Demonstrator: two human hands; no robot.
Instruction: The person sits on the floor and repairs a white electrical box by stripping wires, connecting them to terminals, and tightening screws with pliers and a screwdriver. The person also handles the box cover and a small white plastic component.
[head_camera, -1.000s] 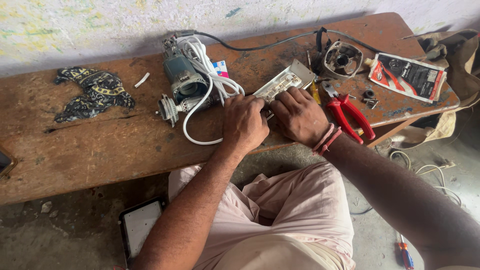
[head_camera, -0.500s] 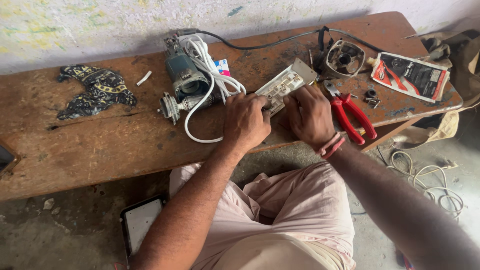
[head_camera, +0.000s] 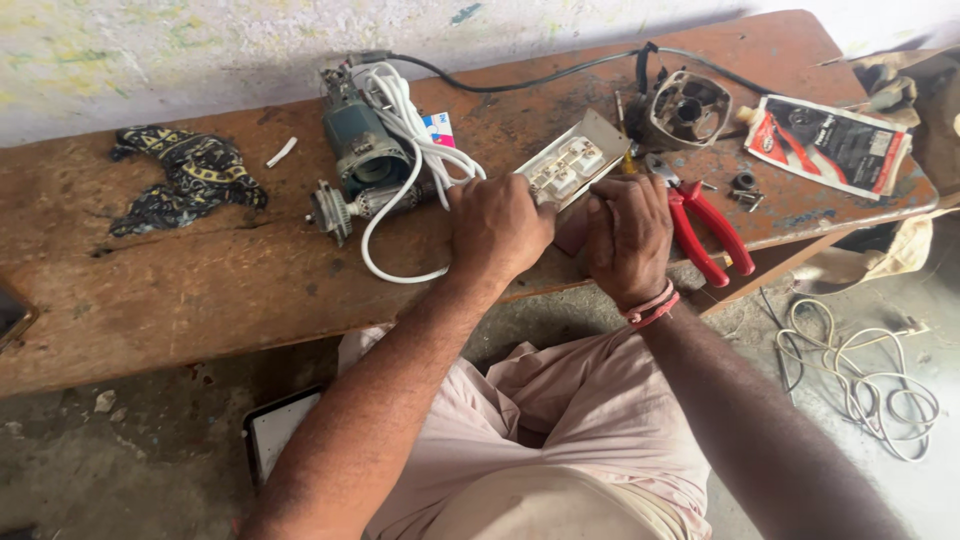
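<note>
A white switch plate (head_camera: 570, 165) lies on the worn wooden bench (head_camera: 200, 290), just beyond both hands, its long axis running diagonally from near left to far right. The left hand (head_camera: 498, 226) rests on the plate's near-left end, fingers curled down over that edge and pinning it to the wood; the grip looks firm, though the fingertips are hidden under the knuckles. The right hand (head_camera: 628, 232) sits just right of the plate's near edge, clenched in a loose fist; whether it grips a small tool I cannot tell, as the palm faces down. The left hand is the nearer to the plate and is the one touching it. Both forearms come up from the near side, elbows out, wrists bent down over the bench edge. Just right of the right hand lie red-handled pliers (head_camera: 705, 232). Left of the plate a dismantled motor (head_camera: 360, 150) sits under a looped white cord (head_camera: 410, 160); a round metal housing (head_camera: 685, 108) lies at the far right.
</note>
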